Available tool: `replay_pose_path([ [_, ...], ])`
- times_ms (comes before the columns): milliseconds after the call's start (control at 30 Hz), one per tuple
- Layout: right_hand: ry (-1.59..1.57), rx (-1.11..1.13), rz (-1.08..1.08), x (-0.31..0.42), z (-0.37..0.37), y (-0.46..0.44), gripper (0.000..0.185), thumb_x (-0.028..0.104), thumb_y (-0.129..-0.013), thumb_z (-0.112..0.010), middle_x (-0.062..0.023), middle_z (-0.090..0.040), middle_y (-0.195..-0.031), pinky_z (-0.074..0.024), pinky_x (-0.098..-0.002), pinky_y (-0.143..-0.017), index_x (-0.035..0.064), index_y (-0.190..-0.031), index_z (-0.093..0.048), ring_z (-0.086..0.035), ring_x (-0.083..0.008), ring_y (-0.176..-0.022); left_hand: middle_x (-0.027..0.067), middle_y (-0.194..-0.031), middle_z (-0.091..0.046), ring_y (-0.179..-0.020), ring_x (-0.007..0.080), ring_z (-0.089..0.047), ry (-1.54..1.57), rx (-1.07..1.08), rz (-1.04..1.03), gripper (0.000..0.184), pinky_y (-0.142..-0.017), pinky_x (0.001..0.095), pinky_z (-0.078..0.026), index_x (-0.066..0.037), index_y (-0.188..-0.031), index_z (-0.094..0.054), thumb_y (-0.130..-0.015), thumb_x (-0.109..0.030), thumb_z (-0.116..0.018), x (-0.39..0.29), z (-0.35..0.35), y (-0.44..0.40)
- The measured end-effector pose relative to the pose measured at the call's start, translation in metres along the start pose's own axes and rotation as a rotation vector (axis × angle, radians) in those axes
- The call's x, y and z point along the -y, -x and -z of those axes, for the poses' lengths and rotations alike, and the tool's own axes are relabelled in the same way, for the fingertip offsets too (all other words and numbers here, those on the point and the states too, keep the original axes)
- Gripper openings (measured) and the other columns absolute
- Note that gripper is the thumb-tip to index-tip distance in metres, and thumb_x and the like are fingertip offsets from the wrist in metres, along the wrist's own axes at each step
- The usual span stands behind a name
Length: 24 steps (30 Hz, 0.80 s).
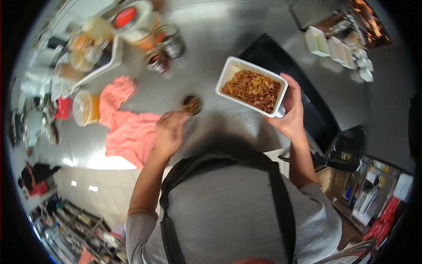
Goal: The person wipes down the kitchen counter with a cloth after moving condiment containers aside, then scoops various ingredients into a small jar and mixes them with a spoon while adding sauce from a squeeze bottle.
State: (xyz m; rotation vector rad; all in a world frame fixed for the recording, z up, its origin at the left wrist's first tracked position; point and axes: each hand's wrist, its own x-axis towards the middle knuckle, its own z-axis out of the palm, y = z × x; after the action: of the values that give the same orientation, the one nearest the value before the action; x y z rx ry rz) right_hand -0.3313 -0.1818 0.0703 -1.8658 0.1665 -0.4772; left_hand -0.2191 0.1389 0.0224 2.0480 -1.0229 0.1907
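Observation:
My right hand (293, 108) grips the end of a white rectangular tub (227, 79), tilted toward me and holding brown crispy flakes (255, 90). To its left, my left hand (170, 132) is closed at the near rim of a small round dark cup (184, 100) with brown bits inside. The fingers are slightly blurred, and whether the cup rests on the counter cannot be made out. A pink cloth (132, 132) lies beside my left wrist.
A black tray (303, 94) lies behind the tub on the steel counter (206, 39). Two small jars (170, 42) (157, 61) stand back left, near a white bin (118, 53) of containers. A lidded orange tub (86, 108) is left of the cloth. White tubs (317, 42) sit back right.

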Motion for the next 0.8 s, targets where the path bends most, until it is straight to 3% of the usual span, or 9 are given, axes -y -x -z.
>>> replay_pose_path([
  [133,-0.130,-0.335,0.062,-0.004,0.055,-0.020,0.102,-0.001,-0.060,-0.086,-0.0116,-0.045,-0.138,-0.0408,-0.0418,-0.111,0.0053,-0.146,-0.032,-0.046,-0.0250,-0.133,0.0107,-0.082,-0.067,-0.071,0.0205,-0.061,0.217,0.013,0.382,0.017,-0.068,0.0294,-0.049,0.000,-0.111,-0.066,-0.096,-0.007,-0.062,0.003,0.002,-0.001],
  [267,0.385,-0.659,-0.129,-0.049,0.174,-0.033,0.099,0.007,-0.063,-0.087,-0.0161,-0.045,-0.138,-0.0369,-0.0410,-0.113,0.0011,-0.145,-0.031,-0.049,-0.0301,-0.129,0.0058,-0.081,-0.061,-0.071,0.0131,-0.054,0.072,0.061,0.608,0.039,-0.066,0.0259,-0.045,-0.003,-0.128,-0.060,-0.092,-0.012,-0.069,-0.012,0.016,-0.015],
  [300,0.494,-0.660,-0.183,-0.074,0.216,-0.032,0.099,0.011,-0.064,-0.088,-0.0181,-0.045,-0.138,-0.0373,-0.0403,-0.112,-0.0014,-0.144,-0.032,-0.048,-0.0316,-0.129,0.0086,-0.093,-0.060,-0.081,0.0173,-0.057,0.035,0.049,0.543,0.057,-0.070,0.0282,-0.047,-0.007,-0.140,-0.052,-0.088,-0.016,-0.074,-0.004,0.016,-0.009],
  [367,0.620,-0.705,-0.322,-0.115,0.275,-0.029,0.094,0.010,-0.064,-0.086,-0.0219,-0.050,-0.136,-0.0398,-0.0399,-0.109,-0.0073,-0.142,-0.036,-0.053,-0.0306,-0.125,0.0112,-0.101,-0.060,-0.090,0.0210,-0.058,-0.028,0.020,0.563,0.059,-0.077,0.0310,-0.047,-0.008,-0.142,-0.050,-0.089,-0.020,-0.073,-0.007,0.022,-0.005],
  [433,0.459,-0.571,-0.424,-0.176,0.347,-0.021,0.085,0.007,-0.068,-0.083,-0.0202,-0.063,-0.121,-0.0528,-0.0390,-0.090,-0.0112,-0.139,-0.038,-0.065,-0.0281,-0.103,0.0137,-0.110,-0.060,-0.100,0.0248,-0.059,-0.095,-0.019,0.590,0.061,-0.085,0.0339,-0.048,-0.009,-0.145,-0.048,-0.090,-0.023,-0.072,-0.005,0.033,0.002],
  [533,0.775,-0.645,-0.468,-0.202,0.366,-0.019,0.043,0.007,-0.065,-0.080,-0.0187,-0.071,-0.094,-0.0534,-0.0397,-0.074,-0.0115,-0.101,-0.067,-0.067,-0.0278,-0.084,0.0174,-0.126,-0.057,-0.115,0.0322,-0.054,-0.199,-0.072,0.510,0.062,-0.101,0.0427,-0.042,-0.012,-0.147,-0.045,-0.093,-0.032,-0.067,0.003,0.043,0.022],
  [600,0.552,-0.593,-0.578,-0.235,0.391,-0.020,0.051,0.008,-0.066,-0.082,-0.0205,-0.069,-0.103,-0.0532,-0.0402,-0.073,-0.0104,-0.110,-0.064,-0.067,-0.0263,-0.090,0.0150,-0.142,-0.052,-0.120,0.0343,-0.052,-0.772,0.014,0.457,0.062,-0.107,0.0460,-0.037,-0.015,-0.150,-0.042,-0.094,-0.033,-0.063,0.013,0.050,0.045],
  [700,0.481,-0.554,-0.665,-0.261,0.396,-0.022,0.070,0.009,-0.066,-0.085,-0.0212,-0.066,-0.112,-0.0530,-0.0386,-0.077,-0.0125,-0.125,-0.055,-0.067,-0.0272,-0.097,0.0073,-0.148,-0.051,-0.117,0.0321,-0.054,-1.124,0.217,0.425,0.057,-0.105,0.0454,-0.038,-0.018,-0.143,-0.052,-0.089,-0.027,-0.066,0.032,0.040,0.100],
  [800,0.592,-0.585,-0.728,-0.297,0.409,-0.033,0.088,0.013,-0.067,-0.087,-0.0237,-0.058,-0.127,-0.0539,-0.0396,-0.084,-0.0098,-0.139,-0.044,-0.063,-0.0313,-0.108,0.0017,-0.143,-0.059,-0.111,0.0276,-0.056,-0.794,0.006,0.410,0.046,-0.101,0.0439,-0.039,-0.018,-0.129,-0.066,-0.083,-0.019,-0.068,0.071,0.034,0.146],
])
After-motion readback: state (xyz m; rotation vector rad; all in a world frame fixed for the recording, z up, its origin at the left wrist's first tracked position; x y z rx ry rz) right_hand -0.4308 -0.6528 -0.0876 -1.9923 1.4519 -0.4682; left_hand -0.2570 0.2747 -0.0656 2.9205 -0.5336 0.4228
